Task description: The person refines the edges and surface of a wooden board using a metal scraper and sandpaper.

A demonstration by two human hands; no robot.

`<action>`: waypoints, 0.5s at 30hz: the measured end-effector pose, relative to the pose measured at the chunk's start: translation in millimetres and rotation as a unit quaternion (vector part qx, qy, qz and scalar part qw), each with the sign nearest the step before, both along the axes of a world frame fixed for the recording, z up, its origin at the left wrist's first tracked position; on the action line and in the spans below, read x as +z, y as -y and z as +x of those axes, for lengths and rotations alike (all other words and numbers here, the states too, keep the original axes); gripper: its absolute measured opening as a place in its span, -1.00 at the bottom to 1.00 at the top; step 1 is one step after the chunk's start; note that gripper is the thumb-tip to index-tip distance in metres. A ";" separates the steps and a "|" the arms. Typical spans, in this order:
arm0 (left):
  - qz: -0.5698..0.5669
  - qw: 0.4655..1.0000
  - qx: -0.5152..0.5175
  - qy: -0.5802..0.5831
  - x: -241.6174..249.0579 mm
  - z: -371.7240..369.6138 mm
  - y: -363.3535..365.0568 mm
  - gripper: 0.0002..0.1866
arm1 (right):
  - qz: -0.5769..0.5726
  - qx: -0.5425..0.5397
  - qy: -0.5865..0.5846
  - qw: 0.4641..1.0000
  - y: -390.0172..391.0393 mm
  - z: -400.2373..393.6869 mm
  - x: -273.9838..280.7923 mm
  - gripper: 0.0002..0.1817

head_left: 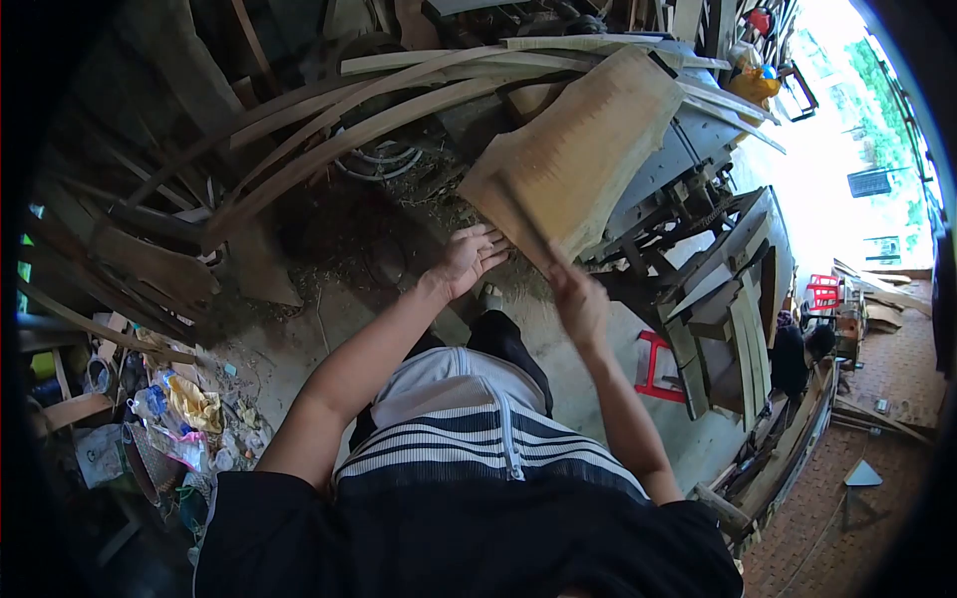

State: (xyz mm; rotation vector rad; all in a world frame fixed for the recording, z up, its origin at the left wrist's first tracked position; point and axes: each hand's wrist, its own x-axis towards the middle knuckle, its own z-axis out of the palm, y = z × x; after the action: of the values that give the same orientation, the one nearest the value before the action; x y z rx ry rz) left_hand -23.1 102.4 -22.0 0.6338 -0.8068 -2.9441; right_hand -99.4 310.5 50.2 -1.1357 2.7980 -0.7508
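Observation:
A broad, pale wooden slab [588,130] with uneven edges lies slanted in front of me. My right hand [580,304] is closed round the near end of a long, dark, narrow tool [522,214], which is blurred and reaches over the slab's near part. Whether the tool touches the wood I cannot tell. Beside the slab's near left edge, my left hand [472,261] is palm up with its fingers apart and nothing in it.
Long curved wooden strips [369,125] arch across the left and back. Dark machinery [688,204] stands right of the slab. A red stool [658,369] is at the lower right, near stacked boards [743,349]. Bags and scraps [189,409] litter the left floor.

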 end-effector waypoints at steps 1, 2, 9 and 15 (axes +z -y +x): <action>0.001 1.000 -0.003 0.001 0.0 1.8 -1.0 -0.61 | -0.006 -0.043 -0.033 0.999 0.8 -14.8 -2.3 -0.53; 0.005 1.000 -0.001 0.003 0.7 0.4 -1.0 -0.60 | 0.018 -0.068 -0.046 0.996 2.3 -24.7 -3.1 -0.53; 0.019 0.994 0.050 0.091 3.3 -3.1 -5.9 -0.56 | 0.066 0.055 -0.024 0.996 3.9 9.9 -6.3 -0.52; -0.010 1.000 0.023 0.009 -4.3 0.3 -4.7 -0.61 | 0.031 -0.072 -0.048 0.996 -6.6 -56.8 -27.2 -0.49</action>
State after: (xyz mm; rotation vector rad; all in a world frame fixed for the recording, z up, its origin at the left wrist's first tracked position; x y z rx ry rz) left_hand -22.9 107.1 -26.3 0.6700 -0.8102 -2.8897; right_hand -156.2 317.1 23.1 -0.9958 2.9861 -0.6288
